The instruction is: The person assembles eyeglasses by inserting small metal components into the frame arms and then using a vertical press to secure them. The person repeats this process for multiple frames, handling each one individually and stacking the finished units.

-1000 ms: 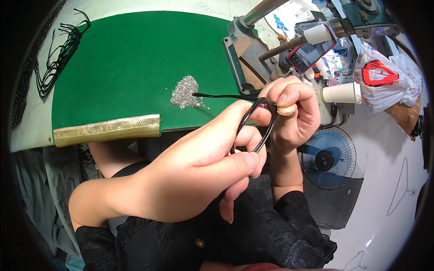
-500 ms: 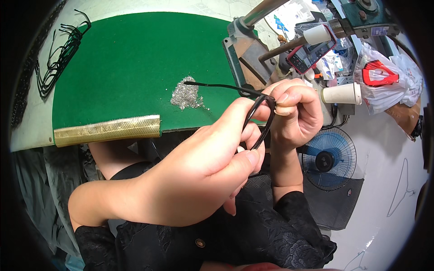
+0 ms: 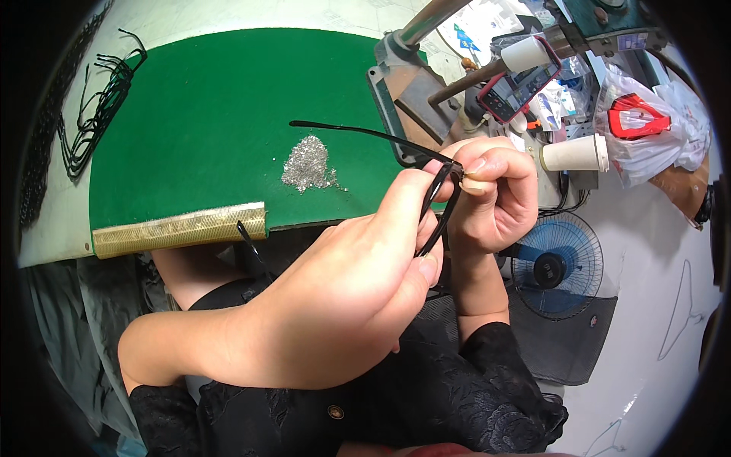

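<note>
Both of my hands hold a pair of black eyeglasses (image 3: 358,131) just off the front right of the green mat. My left hand (image 3: 343,297) is closed around the front of the glasses, its thumb on the lower rim. At the hinge corner, my right hand (image 3: 499,190) pinches the frame between thumb and fingers; anything tiny there is hidden. One temple arm reaches left over the mat, above a heap of tiny silver screw-like pieces (image 3: 307,164). The other arm's tip pokes out beyond my left wrist, by the gold edge strip (image 3: 179,228).
Several black eyeglass frames or temples (image 3: 99,107) lie at the mat's (image 3: 205,99) left edge. A metal bench press (image 3: 415,99), a phone (image 3: 521,80), a white cup (image 3: 575,156) and plastic bags (image 3: 647,122) stand on the right. A fan (image 3: 548,269) sits lower down.
The glasses have tilted in my hands: the far temple's tip has lifted away from the silver heap, and the other temple's tip now shows by the gold strip. Both hands keep their grip.
</note>
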Motion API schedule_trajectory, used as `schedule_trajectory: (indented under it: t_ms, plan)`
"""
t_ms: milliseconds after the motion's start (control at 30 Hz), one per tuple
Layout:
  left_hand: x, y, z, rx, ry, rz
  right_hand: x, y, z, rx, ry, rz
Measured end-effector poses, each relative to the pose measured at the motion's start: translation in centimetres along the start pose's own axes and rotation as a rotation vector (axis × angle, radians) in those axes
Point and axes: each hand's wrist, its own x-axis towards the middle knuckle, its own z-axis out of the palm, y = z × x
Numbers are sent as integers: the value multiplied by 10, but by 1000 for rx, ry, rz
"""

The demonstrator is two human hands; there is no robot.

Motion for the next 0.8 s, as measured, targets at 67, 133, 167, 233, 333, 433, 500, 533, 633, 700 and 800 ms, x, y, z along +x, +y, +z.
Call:
schedule_trajectory:
  t_ms: [67,133,167,233,333,433,500,533,633,700,800]
  plan:
    - [1,1,1,25,0,0,1,-1,-2,12,-1,10]
    - [1,2,1,55,1,-2,0,-3,-2,34,2,36]
    - [1,2,0,69,-2,-4,0,-2,-2,45,-3,38]
    - [2,2,-1,85,-18,-15,0,-2,-4,56,-8,44]
    - [2,3,-4,33,-51,-52,0,-1,-7,34,-18,39]
    - [1,6,-9,-170,-91,-89,3,-1,-7,39,-18,35]
    - [1,7,-10,-226,-88,-101,4,0,-4,74,-5,47]
    - [1,7,-10,-254,-86,-106,4,1,-3,91,1,54]
    - [0,8,-11,-276,-84,-109,6,1,-4,66,-28,34]
    - [0,8,-10,-291,-87,-108,9,1,-7,16,-64,-15]
    - [1,8,-9,-289,-88,-96,8,2,-3,11,-34,-52]
